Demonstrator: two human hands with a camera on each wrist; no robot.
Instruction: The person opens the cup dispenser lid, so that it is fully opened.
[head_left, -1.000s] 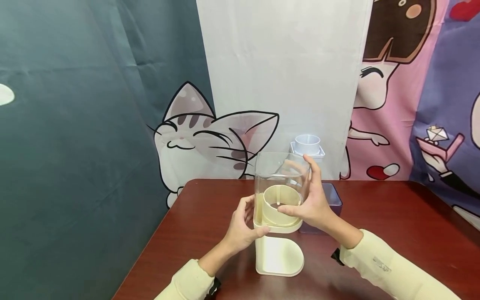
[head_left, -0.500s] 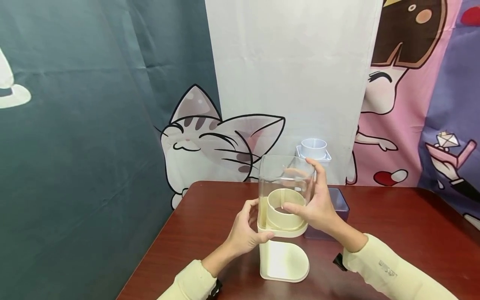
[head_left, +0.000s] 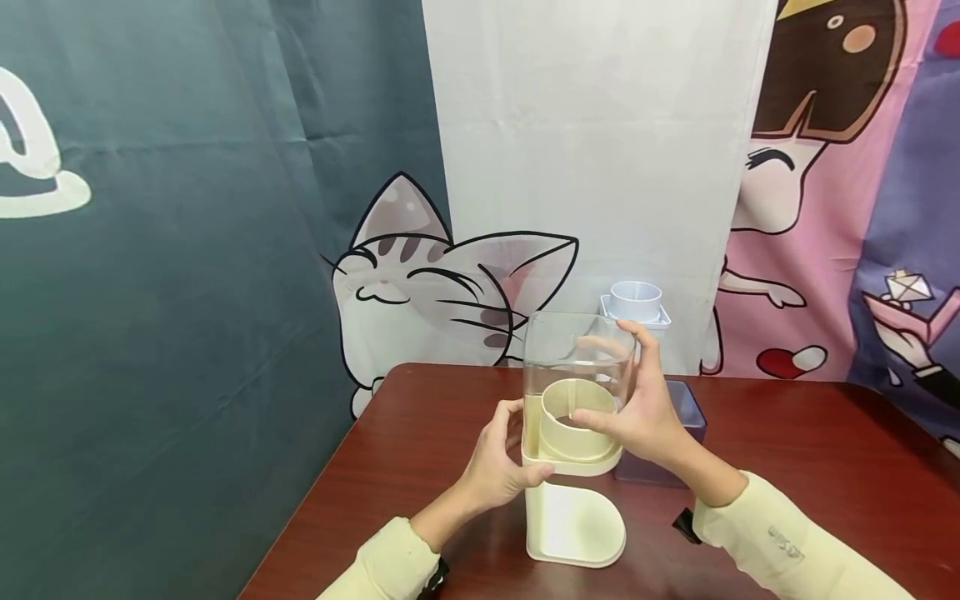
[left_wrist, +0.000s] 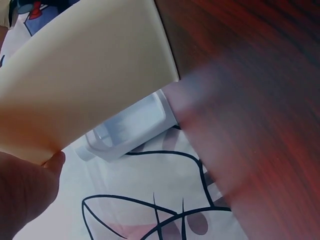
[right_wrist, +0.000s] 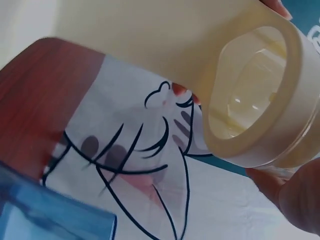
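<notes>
A cream stand with a rounded foot (head_left: 577,525) and an upper holder with a round collar (head_left: 579,442) is in the middle of the head view. Above that holder rises a clear, open-topped container (head_left: 576,337). My left hand (head_left: 495,467) grips the holder's left side, thumb in front. On the other side, my right hand (head_left: 647,417) holds the clear container, its thumb in front of the collar. The stand's broad cream panel (left_wrist: 90,75) covers much of the left wrist view. From the right wrist, the holder's oval opening (right_wrist: 215,120) shows.
Behind the right hand stands a translucent purple container (head_left: 686,404), partly hidden. Farther back is a pale stand with a round collar (head_left: 636,302). The reddish-brown table (head_left: 420,475) meets a printed cloth backdrop (head_left: 517,150) at its far edge.
The whole head view has shifted, putting the table and objects slightly farther right and lower. Both hands keep their hold on the stand and clear container, with little visible change between them.
</notes>
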